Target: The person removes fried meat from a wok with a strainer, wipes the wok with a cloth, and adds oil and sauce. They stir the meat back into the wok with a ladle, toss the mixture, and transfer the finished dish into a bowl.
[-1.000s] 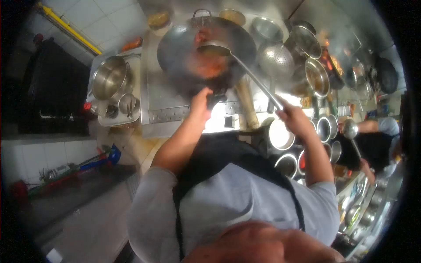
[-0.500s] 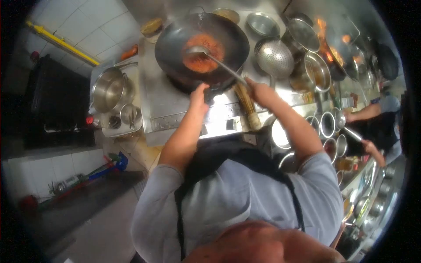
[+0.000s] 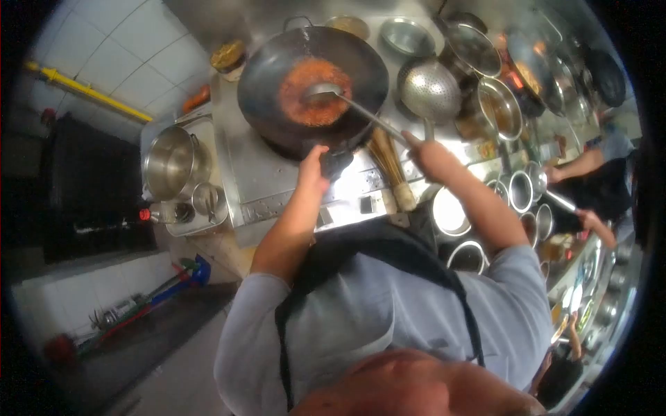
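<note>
A black wok (image 3: 260,83) sits on the stove with a reddish-orange, mushy food (image 3: 305,73) in its bottom. My right hand (image 3: 434,161) is closed around the handle of a long metal ladle (image 3: 374,118), whose bowl rests in that food. At the wok's near edge, my left hand (image 3: 316,170) grips a dark cloth-like piece (image 3: 336,163) by the wok's handle; thumb up, most fingers hidden. A bamboo brush (image 3: 392,170) lies between my hands on the stove's front ledge.
Right of the wok lie a perforated strainer (image 3: 430,90) and a metal bowl (image 3: 407,37). A steel pot (image 3: 170,163) stands on a tray at left. Several round containers (image 3: 451,211) line the right side. Farther right, another person's hand (image 3: 590,220) holds a utensil near flames.
The ladle's bowl has shifted to the right and nearer to me through the food, and my right hand has drawn back with the handle. My left hand keeps its place by the wok's edge.
</note>
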Demonstrator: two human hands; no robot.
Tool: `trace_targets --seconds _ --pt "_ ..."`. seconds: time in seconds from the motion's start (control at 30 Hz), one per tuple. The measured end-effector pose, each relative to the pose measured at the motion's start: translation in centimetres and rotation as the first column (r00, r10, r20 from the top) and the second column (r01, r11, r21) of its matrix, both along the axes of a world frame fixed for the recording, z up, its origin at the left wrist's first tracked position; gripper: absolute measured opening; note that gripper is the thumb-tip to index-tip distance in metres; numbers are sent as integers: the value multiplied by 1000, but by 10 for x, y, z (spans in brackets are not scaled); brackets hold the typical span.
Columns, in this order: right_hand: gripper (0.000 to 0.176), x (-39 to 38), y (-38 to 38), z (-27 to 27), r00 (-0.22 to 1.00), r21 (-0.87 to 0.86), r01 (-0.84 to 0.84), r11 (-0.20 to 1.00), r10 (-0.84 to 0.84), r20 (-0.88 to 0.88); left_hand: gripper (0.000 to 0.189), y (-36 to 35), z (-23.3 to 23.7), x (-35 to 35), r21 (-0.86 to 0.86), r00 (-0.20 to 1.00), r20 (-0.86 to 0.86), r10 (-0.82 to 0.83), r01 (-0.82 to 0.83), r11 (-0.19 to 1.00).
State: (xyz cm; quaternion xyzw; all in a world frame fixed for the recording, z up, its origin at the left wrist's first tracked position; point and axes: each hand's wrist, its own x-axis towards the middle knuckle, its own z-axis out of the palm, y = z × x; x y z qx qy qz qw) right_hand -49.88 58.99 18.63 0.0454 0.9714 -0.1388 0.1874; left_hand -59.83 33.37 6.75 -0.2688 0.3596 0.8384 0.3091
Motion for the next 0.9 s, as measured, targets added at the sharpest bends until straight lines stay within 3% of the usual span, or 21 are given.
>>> trace_targets --seconds 0.07,0.13,0.23,0.3,0.37,0.43,0.57,0.63,0.67,0.7,0.77,0.87,0.9 --pt "55 -1 -11 -8 997 2 57 998 -57 -55 22 -6 -3 -3 -54 999 30 -24 26 998" --pt "55 -13 -7 -16 998 -1 61 998 -61 -16 28 -5 -12 -4 52 999 -18 -50 51 997" --pt "53 -31 -12 -15 999 -45 47 998 -47 -10 26 -6 -1 -2 13 998 -5 -61 61 998" --pt "54 -38 -24 -34 977 -11 29 1000 -30 -211 24 -5 6 1 26 999 -15 -37 37 999" --pt "55 -41 -29 -36 977 -113 67 991 -88 -193 22 -2 7 3 42 1000 -25 -7 8 999" --pt "57 -44 -21 -38 994 -109 -24 994 12 -110 19 -2 5 -2 76 1000 4 -5 4 997" --pt "56 -5 -14 26 999 -59 -25 998 23 -36 17 -7 -12 -7 27 999 -52 -2 4 1000" --pt "54 18 -16 81 995 -111 -1 994 12 98 14 -8 3 2 -149 983 -127 -134 115 982" --pt "54 29 -11 97 995 -81 -69 994 74 70 14 -12 38 33 -268 873 -487 -41 -105 958" --pt "55 39 -1 112 983 -73 -107 992 116 145 14 -15 48 50 -257 863 -504 -31 -116 959" --pt "56 52 8 142 962 -88 -170 981 185 201 28 -15 61 59 -45 989 -150 12 -19 999" --pt "52 59 3 132 972 -31 -173 984 176 156 26 -21 42 72 17 983 -179 -44 48 999" --pt "51 51 -7 123 975 32 -140 990 132 179 23 -20 3 59 -148 924 -362 -122 72 986"
